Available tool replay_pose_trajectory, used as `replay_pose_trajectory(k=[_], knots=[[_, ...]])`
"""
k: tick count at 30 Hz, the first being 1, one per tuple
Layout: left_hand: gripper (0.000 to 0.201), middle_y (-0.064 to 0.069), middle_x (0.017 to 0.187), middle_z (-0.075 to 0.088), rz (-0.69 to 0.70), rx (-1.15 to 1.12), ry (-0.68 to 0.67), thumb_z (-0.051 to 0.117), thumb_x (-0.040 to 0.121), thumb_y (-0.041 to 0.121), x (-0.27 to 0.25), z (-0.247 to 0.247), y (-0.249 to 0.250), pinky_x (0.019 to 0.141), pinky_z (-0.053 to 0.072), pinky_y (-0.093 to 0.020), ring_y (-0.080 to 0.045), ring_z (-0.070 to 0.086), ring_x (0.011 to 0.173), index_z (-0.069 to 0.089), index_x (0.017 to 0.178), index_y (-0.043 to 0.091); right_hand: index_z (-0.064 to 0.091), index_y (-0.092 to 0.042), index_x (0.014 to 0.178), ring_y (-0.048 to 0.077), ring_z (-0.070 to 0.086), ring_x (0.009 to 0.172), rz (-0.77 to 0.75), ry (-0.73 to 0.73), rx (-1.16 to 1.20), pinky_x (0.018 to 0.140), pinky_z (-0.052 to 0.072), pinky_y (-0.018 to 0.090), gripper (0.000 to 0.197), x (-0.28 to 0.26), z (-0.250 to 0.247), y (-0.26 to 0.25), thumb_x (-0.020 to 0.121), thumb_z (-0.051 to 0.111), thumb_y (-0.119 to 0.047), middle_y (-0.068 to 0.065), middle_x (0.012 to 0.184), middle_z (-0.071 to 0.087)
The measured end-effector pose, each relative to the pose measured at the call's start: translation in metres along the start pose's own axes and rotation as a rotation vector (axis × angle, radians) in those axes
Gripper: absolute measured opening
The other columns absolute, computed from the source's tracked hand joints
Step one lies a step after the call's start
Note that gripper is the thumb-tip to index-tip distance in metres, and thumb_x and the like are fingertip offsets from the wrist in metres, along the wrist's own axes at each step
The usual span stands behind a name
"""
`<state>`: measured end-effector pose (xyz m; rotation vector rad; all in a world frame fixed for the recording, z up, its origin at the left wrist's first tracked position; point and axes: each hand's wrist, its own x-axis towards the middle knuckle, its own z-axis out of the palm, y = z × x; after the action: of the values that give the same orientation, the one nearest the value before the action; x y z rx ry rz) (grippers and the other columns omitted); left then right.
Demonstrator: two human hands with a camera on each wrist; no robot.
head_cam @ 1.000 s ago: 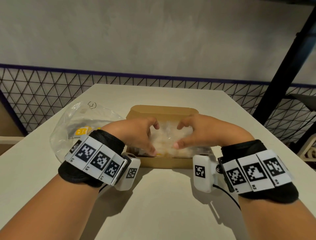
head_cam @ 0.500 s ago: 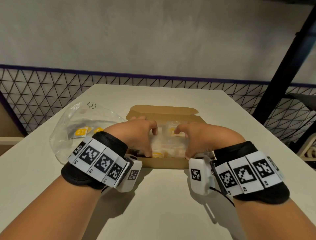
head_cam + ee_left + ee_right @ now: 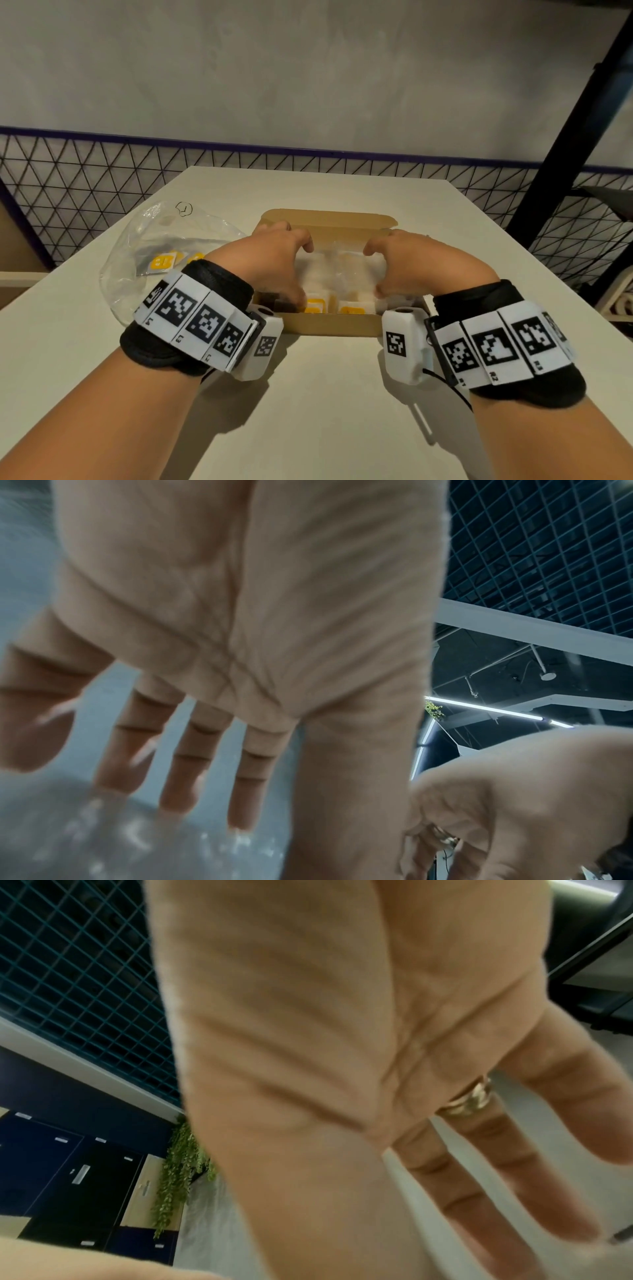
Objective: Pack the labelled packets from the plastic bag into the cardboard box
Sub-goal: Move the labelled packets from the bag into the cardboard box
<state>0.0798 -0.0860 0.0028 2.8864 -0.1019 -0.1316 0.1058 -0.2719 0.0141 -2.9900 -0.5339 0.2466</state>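
The open cardboard box (image 3: pixel 325 323) stands mid-table, filled with clear packets (image 3: pixel 342 274); two yellow labels (image 3: pixel 315 305) show along its near wall. Both hands hover over it, palms down. My left hand (image 3: pixel 284 267) covers the box's left end, its straight spread fingers (image 3: pixel 178 764) reaching down to crinkled clear plastic (image 3: pixel 103 831). Over the right end is my right hand (image 3: pixel 397 263), fingers (image 3: pixel 496 1177) also straight and spread, holding nothing. The plastic bag (image 3: pixel 150 240) lies left of the box with yellow-labelled packets (image 3: pixel 162 262) inside.
The box's lid flap (image 3: pixel 325 219) stands open at the far side. The pale table (image 3: pixel 325 411) runs to a wire mesh fence (image 3: pixel 102 192) at the back. A dark post (image 3: pixel 575 120) rises at the right.
Both hands have slid apart from the box's middle toward its left and right ends. The packets between them now show, with yellow labels at the front.
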Motion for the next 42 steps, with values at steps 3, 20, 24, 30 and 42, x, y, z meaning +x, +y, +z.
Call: replay_pose_trajectory(k=[3,20,24,30,42], knots=[[0.078,0.007,0.131,0.038,0.001,-0.015,-0.026,0.082,0.064,0.033,-0.002,-0.004,-0.002,0.098,0.038,-0.032,-0.016,0.034,0.122,0.040,0.130,0.033,0.041,-0.031,0.135,0.018,0.049,0.105,-0.050,0.010,0.068,0.079,0.041,0.026,0.066,-0.006,-0.007,-0.005,0.077,0.071,-0.023,-0.001,0.135,0.044],[0.031,-0.001,0.129,0.054,-0.238,-0.070,0.137,0.052,0.093,0.018,-0.024,-0.050,-0.048,0.088,0.035,-0.027,-0.018,0.050,0.113,0.055,0.124,0.022,0.058,-0.028,0.121,0.011,0.050,0.091,-0.231,-0.241,0.077,0.079,0.039,0.025,0.031,-0.019,-0.006,-0.037,0.092,0.051,-0.021,-0.010,0.098,0.051],[0.032,-0.005,0.128,0.055,-0.380,0.042,0.009,0.047,0.096,0.014,-0.018,-0.053,-0.077,0.095,0.044,-0.032,-0.023,0.053,0.114,0.057,0.127,0.013,0.051,-0.031,0.128,0.016,0.048,0.108,-0.250,-0.166,0.095,0.087,0.036,0.027,0.037,-0.021,-0.011,-0.036,0.092,0.053,-0.026,-0.008,0.114,0.050],[0.042,-0.007,0.145,0.040,-0.422,0.237,-0.264,0.041,0.099,0.014,-0.017,-0.032,-0.082,0.098,0.039,-0.026,-0.023,0.040,0.132,0.041,0.141,0.013,0.016,-0.032,0.148,0.027,0.021,0.141,-0.253,-0.034,0.198,0.112,0.021,0.042,0.069,-0.021,-0.010,-0.040,0.090,0.048,-0.050,0.001,0.157,0.012],[0.043,-0.005,0.142,0.045,-0.335,0.378,-0.453,0.037,0.100,0.021,-0.018,-0.030,-0.070,0.061,0.038,-0.004,-0.009,0.048,0.084,0.038,0.141,0.009,-0.004,-0.026,0.150,0.032,-0.015,0.143,-0.134,-0.265,-0.064,0.115,0.000,0.053,0.078,-0.015,0.024,-0.059,0.089,0.023,-0.067,0.005,0.156,-0.017]])
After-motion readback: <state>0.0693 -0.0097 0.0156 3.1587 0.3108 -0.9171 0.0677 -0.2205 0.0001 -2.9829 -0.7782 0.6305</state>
